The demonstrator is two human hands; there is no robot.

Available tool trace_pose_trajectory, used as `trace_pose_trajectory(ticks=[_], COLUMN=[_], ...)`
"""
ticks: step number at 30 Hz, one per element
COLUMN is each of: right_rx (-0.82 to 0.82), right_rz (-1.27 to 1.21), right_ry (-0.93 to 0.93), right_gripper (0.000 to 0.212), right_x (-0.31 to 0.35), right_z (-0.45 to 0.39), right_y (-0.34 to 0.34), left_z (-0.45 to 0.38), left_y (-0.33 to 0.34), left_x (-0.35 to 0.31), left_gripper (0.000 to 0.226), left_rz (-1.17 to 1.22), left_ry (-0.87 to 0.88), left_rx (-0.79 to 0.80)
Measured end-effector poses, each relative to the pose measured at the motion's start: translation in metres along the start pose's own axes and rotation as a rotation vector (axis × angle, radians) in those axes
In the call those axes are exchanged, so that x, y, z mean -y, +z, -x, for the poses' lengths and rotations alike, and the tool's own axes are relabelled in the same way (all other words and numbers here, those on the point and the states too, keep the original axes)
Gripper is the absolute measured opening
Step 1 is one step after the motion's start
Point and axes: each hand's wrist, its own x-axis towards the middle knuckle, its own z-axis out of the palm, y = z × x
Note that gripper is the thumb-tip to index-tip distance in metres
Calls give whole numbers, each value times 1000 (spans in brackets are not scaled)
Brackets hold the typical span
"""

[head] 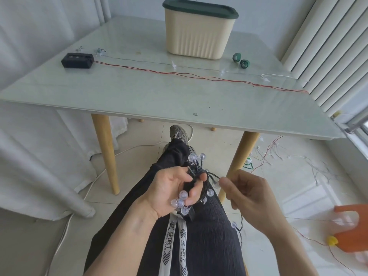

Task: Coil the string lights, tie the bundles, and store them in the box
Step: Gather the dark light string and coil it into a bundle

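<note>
A partly wound bundle of globe string lights [196, 183] is held over the lap, well short of the desk [139, 96]. The left hand [173, 191] is curled round the coil, with clear bulbs bunched at its fingertips and more standing above the thumb. The right hand [247, 194] pinches the dark wire just beside the coil; its fingers are closed on the strand. A free tail of wire with one bulb [234, 224] hangs down by the right thigh.

Risks, as judged: the loops are retained by finger pressure alone, so any slackening of the left hand is likely to let the coil spring apart. The hanging tail may snag on the trouser fabric or on the drawstrings [175, 240], and a sharp pull could strain a bulb joint. No tie is seen at hand; the two green tape rolls [241, 60] lie well apart, on the far side of the desk.

The storage box [200, 30] stands at the back of the desk with its green lid [200, 7] fitted, so it has to be opened before storing. A second light string with red wire [199, 77] and a black battery box [77, 60] is stretched across the desk, uncoiled. Further loose wires [278, 154] are scattered on the floor to the right, beside an orange object [352, 230] which cannot be identified.
</note>
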Motion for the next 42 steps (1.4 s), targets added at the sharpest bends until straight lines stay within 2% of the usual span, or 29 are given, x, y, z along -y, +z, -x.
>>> trace_pose_trajectory(ticks=[2,5,8,12,20,23,25,28,31,33,35,37,42], right_rx=[-13,-69,-47,101,-41,-57,-25,16,48,121,178,154,24], right_rz=[13,53,68,74,-98,-144,-133,-53,-13,-142,-151,-42,121], right_ry=[-22,-36,-19,-18,29,103,122,117,140,184,223,198,98], right_gripper=[31,25,19,23,23,27,39,45,40,38,28,14,8], right_x=[-1,-3,-2,0,-10,-10,-11,-11,-12,-12,-12,-16,-17], right_z=[1,0,-1,-4,-12,-13,-12,-12,-14,-12,-8,-7,-1], right_y=[8,14,16,18,30,32,30,26,21,18,16,13,-1], left_z=[-1,-3,-3,-1,-1,0,0,-2,-4,-5,-3,-1,5], left_y=[7,12,18,19,17,17,20,22,18,15,12,8,-3], left_x=[2,4,3,4,5,4,0,-2,-3,-5,-8,-11,-18], left_gripper=[14,37,35,23,37,33,30,27,24,31,36,32,27], left_rz=[-147,-367,-409,-339,-345,-191,-67,111,248,303,332,319,132], left_ry=[62,107,101,118,94,120,150,223,309,336,361,379,393], left_rx=[-108,-197,-238,-247,-182,-186,-263,-366,-418,-442,-471,-495,-575])
